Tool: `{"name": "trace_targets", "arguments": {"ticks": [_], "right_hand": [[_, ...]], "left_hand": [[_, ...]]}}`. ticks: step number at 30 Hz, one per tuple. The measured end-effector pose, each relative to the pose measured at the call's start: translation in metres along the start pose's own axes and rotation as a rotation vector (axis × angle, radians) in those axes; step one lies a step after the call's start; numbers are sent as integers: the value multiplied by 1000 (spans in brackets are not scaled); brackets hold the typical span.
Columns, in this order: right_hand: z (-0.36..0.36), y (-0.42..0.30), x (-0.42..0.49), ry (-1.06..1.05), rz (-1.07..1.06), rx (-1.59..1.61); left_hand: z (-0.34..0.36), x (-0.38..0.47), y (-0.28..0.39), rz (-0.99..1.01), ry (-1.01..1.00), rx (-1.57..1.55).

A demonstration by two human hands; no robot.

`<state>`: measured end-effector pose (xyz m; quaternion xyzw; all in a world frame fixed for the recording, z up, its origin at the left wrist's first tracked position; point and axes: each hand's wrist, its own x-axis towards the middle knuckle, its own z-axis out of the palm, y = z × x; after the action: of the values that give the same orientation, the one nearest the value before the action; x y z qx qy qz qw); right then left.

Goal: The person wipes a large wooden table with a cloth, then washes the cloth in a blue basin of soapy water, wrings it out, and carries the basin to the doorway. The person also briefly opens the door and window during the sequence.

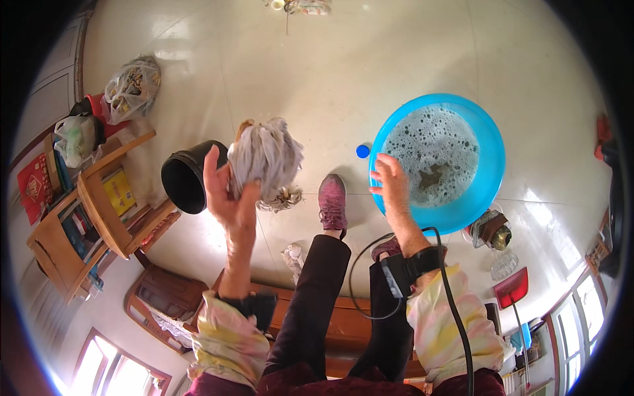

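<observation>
A bunched greyish-white cloth [267,156], with a brown patch at its top edge, is in my left hand [230,190]. The thumb presses its near side, while one finger stands apart from it. My right hand [395,185] hovers at the left rim of a blue plastic basin [488,171], fingers spread and holding nothing. Whether it touches the rim I cannot tell. Foamy water [431,148] fills the basin, with a murky brown gap in the suds. Left of the basin lies a blue bottle cap [362,151]. Another crumpled cloth [282,200] is on the floor, partly hidden below the held one.
A black bucket [185,178] lies tipped beside my left hand. Farther left are a wooden chair [106,213] and filled plastic bags [131,89]. A red dustpan [511,288] stands at right. A black cable [453,307] runs along my right arm.
</observation>
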<state>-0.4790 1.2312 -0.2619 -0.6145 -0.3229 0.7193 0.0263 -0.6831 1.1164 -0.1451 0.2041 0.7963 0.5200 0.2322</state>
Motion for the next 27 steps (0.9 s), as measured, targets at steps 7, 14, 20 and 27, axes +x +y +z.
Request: {"name": "trace_targets", "arguments": {"ticks": [7,14,20,27], "right_hand": [[-100,11,-1,-9,147,149],[-150,40,-11,343,-29,-183],[-185,44,-17,517,62,-723],[-193,20,-66,98,228,-169]], "left_hand": [[-28,31,-99,-415,-190,498],[-20,-13,-93,-344,-379,608],[14,-38,-55,-395,-310,621],[-15,-51,-41,-189,-470,489]]}}
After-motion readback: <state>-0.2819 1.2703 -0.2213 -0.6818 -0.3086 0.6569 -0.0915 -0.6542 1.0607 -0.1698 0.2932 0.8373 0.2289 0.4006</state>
